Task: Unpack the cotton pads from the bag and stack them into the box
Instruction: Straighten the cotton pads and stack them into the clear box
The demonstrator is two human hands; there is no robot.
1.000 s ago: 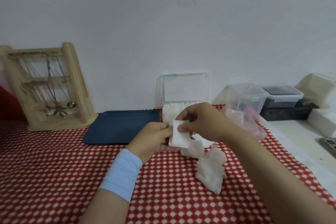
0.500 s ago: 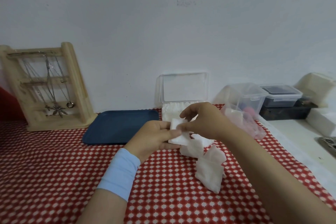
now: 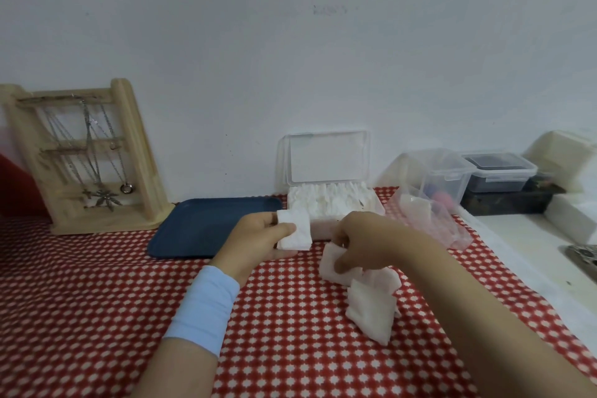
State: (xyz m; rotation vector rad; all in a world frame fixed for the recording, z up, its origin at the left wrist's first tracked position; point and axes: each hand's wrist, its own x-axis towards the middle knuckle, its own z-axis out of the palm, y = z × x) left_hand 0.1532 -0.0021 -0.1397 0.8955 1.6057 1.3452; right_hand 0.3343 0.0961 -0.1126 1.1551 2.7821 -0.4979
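**Box nearly full, a loose heap left to stack**

The table, under a red checked cloth, carried everything. At 12 o'clock from the hands stood the box. Its lid was up against the wall, and white cotton pads on edge filled it across its width. The bag, at 2 o'clock, lay slumped and crumpled; whether pads remained inside could not be told. A loose heap of pads lay on the cloth at 5 o'clock of the box, outside both. The left grip was clasped round a small squared stack, held near the box's front left corner. The right grip pinched one pad at the heap's 11 o'clock edge. As I judged it, unpacking was largely done and stacking well advanced, with the heap and the held stack left to go in
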